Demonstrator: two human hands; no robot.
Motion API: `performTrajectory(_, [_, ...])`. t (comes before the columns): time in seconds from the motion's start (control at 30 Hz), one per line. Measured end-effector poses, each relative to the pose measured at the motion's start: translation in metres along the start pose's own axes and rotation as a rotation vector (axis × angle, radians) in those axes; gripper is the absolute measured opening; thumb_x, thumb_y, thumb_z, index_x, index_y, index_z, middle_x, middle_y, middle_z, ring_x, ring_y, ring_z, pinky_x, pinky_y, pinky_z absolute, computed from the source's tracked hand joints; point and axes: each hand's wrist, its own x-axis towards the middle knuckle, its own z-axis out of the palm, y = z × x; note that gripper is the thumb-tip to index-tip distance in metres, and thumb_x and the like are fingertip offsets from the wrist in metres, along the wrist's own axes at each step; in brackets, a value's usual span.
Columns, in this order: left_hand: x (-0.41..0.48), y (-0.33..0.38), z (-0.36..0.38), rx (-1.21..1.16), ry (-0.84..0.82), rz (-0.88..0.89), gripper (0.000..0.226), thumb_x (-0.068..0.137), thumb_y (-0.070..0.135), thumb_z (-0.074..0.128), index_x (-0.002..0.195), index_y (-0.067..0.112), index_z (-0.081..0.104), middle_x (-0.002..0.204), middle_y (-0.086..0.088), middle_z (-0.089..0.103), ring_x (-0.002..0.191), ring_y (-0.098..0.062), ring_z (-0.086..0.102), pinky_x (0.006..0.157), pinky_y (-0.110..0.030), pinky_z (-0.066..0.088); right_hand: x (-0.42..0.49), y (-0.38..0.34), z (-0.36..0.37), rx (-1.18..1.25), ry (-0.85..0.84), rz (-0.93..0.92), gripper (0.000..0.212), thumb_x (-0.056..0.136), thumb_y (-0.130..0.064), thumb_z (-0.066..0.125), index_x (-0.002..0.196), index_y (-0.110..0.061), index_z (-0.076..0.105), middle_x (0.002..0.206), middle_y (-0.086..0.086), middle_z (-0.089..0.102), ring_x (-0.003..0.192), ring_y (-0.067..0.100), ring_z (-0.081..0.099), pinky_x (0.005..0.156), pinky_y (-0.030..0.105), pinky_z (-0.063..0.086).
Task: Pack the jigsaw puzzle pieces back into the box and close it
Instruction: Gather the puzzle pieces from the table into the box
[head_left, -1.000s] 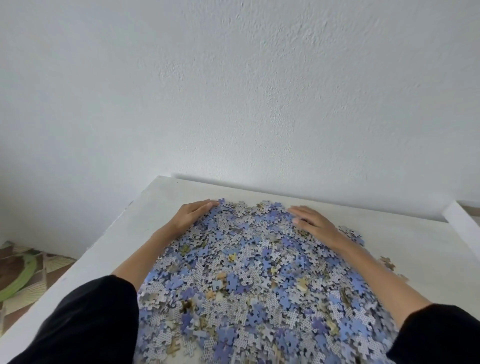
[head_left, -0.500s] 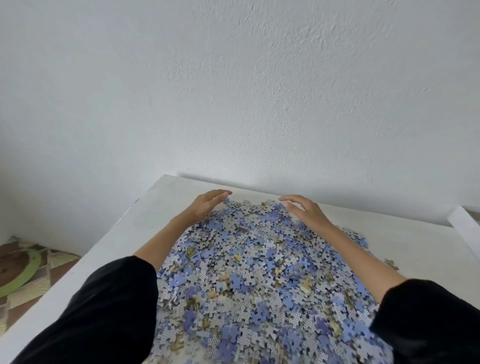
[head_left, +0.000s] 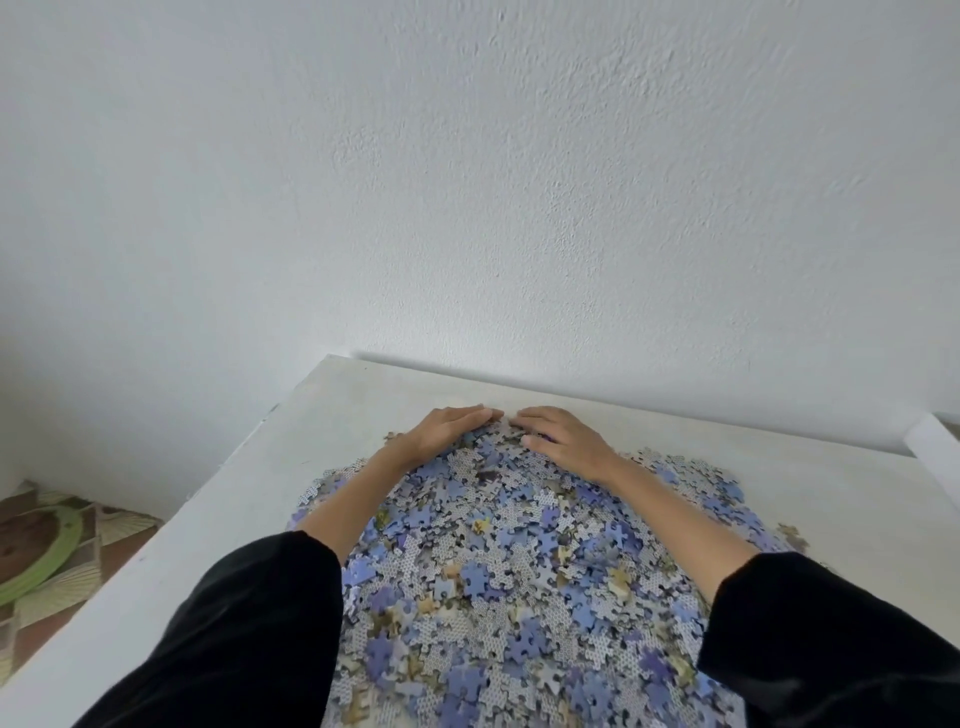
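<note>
A big heap of blue, grey and tan jigsaw puzzle pieces (head_left: 519, 561) covers the middle of the white table (head_left: 218, 545). My left hand (head_left: 447, 428) lies flat on the heap's far edge, fingers straight and pointing right. My right hand (head_left: 563, 434) lies flat on the far edge too, its fingertips almost meeting those of the left hand. Both forearms stretch along the sides of the heap, enclosing it. No box is in view.
A white wall stands right behind the table's far edge. A white bar or edge (head_left: 935, 457) shows at the far right. Patterned floor with a green hoop (head_left: 47, 551) lies past the table's left edge. A few stray pieces (head_left: 792, 532) lie right of the heap.
Both hands have swept inward along the heap's far edge until their fingertips nearly meet. The pieces have been pushed into a tighter pile between my arms.
</note>
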Motion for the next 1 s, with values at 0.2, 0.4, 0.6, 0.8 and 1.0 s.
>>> performTrajectory(0.2, [-0.014,0.002,0.010,0.004,-0.036,0.018,0.046,0.094,0.050,0.039,0.130,0.024,0.052,0.144,0.000,0.042,0.133,-0.016,0.036,0.108,-0.029,0.021,-0.024,-0.005,0.008,-0.081,-0.020,-0.066,0.050,0.096,-0.046,0.029,0.142,-0.026,0.031,0.148,-0.001,0.030,0.135,0.016,0.025,0.111,0.040,0.023])
performTrajectory(0.4, [-0.025,0.010,0.013,-0.009,-0.011,0.059,0.054,0.088,0.053,0.038,0.127,0.021,0.055,0.133,0.002,0.055,0.118,-0.010,0.049,0.103,-0.029,0.031,-0.041,-0.014,0.005,0.074,-0.037,-0.031,0.049,0.095,-0.041,0.032,0.140,-0.023,0.035,0.147,0.000,0.031,0.135,0.017,0.027,0.112,0.042,0.021])
performTrajectory(0.6, [-0.014,0.030,0.014,0.112,-0.061,0.041,0.062,0.082,0.060,0.034,0.134,0.027,0.047,0.143,0.003,0.043,0.131,-0.017,0.037,0.110,-0.037,0.024,-0.063,0.008,-0.018,0.227,0.149,0.104,0.039,0.098,-0.032,0.036,0.136,-0.023,0.040,0.146,-0.001,0.034,0.134,0.018,0.030,0.110,0.042,0.026])
performTrajectory(0.8, [-0.014,0.034,0.033,0.101,-0.109,0.052,0.081,0.069,0.076,0.034,0.128,0.025,0.054,0.138,0.002,0.050,0.128,-0.020,0.042,0.110,-0.042,0.026,-0.095,0.043,-0.023,0.130,0.129,0.219,0.039,0.098,-0.032,0.038,0.134,-0.020,0.044,0.146,-0.001,0.034,0.136,0.018,0.028,0.113,0.041,0.021])
performTrajectory(1.0, [-0.028,0.035,0.027,0.095,-0.064,0.092,0.074,0.077,0.071,0.035,0.130,0.022,0.052,0.136,0.000,0.052,0.125,-0.017,0.044,0.108,-0.040,0.028,-0.117,0.031,-0.020,0.118,0.147,0.193,0.039,0.098,-0.031,0.035,0.135,-0.022,0.043,0.142,0.000,0.040,0.132,0.016,0.032,0.109,0.036,0.026])
